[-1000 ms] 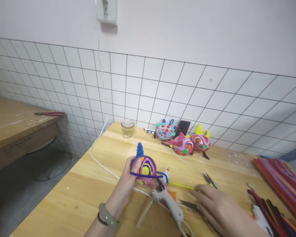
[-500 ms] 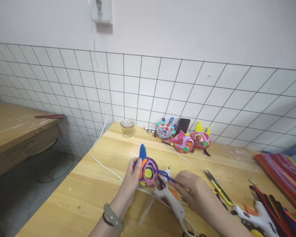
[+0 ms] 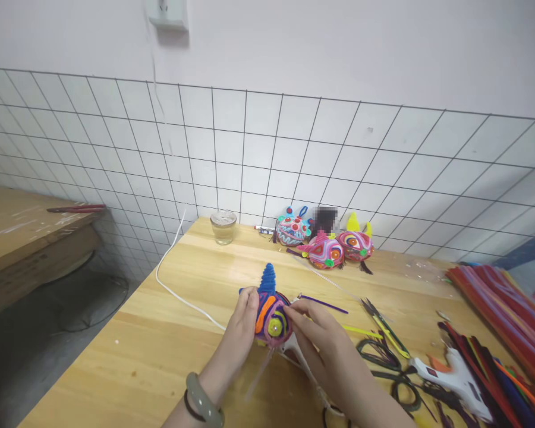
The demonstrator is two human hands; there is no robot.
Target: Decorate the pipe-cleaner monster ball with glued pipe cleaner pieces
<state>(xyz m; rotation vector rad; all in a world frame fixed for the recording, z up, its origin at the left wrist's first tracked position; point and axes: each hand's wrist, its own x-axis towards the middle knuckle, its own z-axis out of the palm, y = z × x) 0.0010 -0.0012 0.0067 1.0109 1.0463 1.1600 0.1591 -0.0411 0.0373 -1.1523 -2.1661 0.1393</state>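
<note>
My left hand (image 3: 241,324) grips a colourful pipe-cleaner ball ornament (image 3: 271,316) with a blue spiral horn, held just above the wooden table (image 3: 160,351). My right hand (image 3: 318,333) pinches a purple pipe cleaner (image 3: 323,304) against the ornament's right side; the free end sticks out to the right. A white glue gun lies under my hands, mostly hidden.
Three finished ornaments (image 3: 323,244) sit by the tiled wall, next to a glass jar (image 3: 223,226). A white cable (image 3: 178,297) crosses the table. Scissors (image 3: 383,330), a second glue gun (image 3: 455,380) and piles of pipe cleaners (image 3: 499,315) lie at the right.
My right hand came from the table's right side to the ornament and took hold of the purple pipe cleaner. The ornament turned slightly in my left hand.
</note>
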